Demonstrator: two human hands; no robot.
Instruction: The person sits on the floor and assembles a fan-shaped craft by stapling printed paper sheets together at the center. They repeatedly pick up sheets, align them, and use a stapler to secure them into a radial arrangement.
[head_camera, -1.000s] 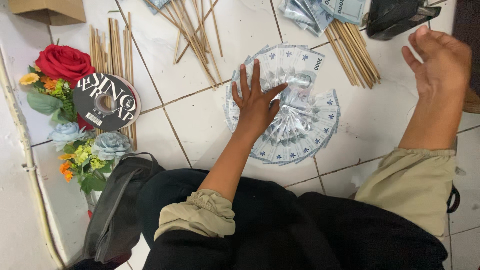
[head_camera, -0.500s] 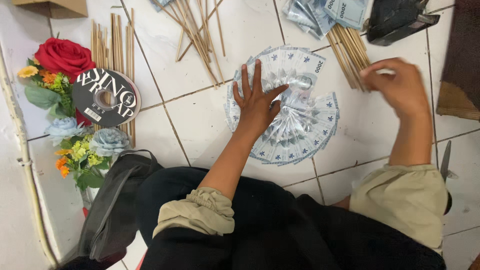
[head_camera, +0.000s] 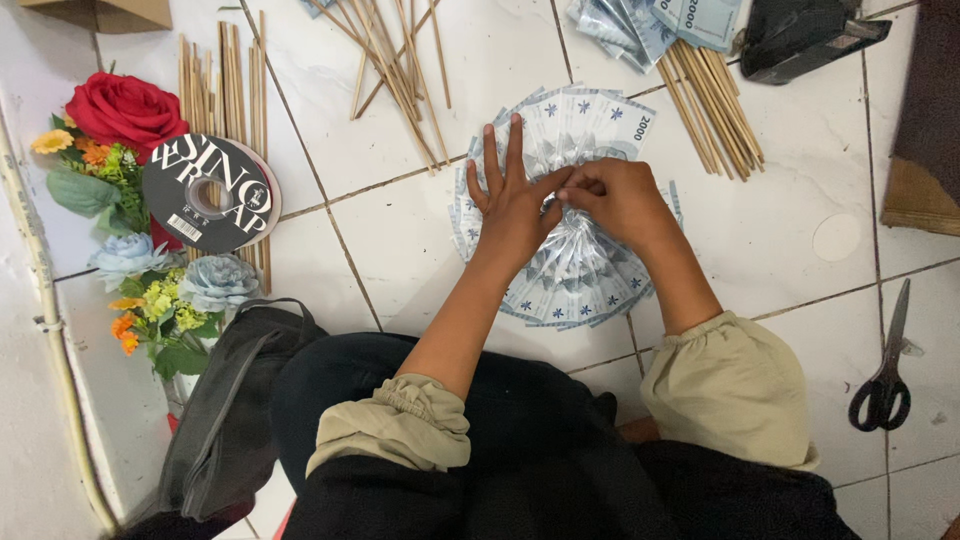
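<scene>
Two hands meet over one thing: a round fan of pleated banknotes (head_camera: 575, 250) lying flat on the white tiled floor (head_camera: 790, 230), just ahead of the person's dark lap. The left hand (head_camera: 512, 205) lies on the fan with its fingers (head_camera: 514, 150) spread wide and flat, pressing the paper down rather than gripping it. The right hand (head_camera: 618, 200) is curled beside it, its fingers bunched and touching the left thumb near the fan's middle; they seem to pinch at the gathered folds, though exactly what they hold is hidden under the knuckles.

Judging by its look, the fan is light, thin and springy. Its pleats would open or slide if let go, and the glossy notes could crease or tear under a hard pull. The sound place to hold it is the gathered centre, where all folds meet, with a flat palm steadying the outer blades.

Right of the fingers, well apart, black-handled scissors (head_camera: 884, 380) lie on the tiles. Left of them sit a black ribbon spool (head_camera: 210, 195), a red rose (head_camera: 125, 108) with small artificial flowers (head_camera: 165, 300), and a black bag (head_camera: 235, 400). Beyond the fingertips lie bamboo sticks (head_camera: 400, 70), more sticks under loose notes (head_camera: 650, 25), and a dark stapler-like tool (head_camera: 800, 35).
</scene>
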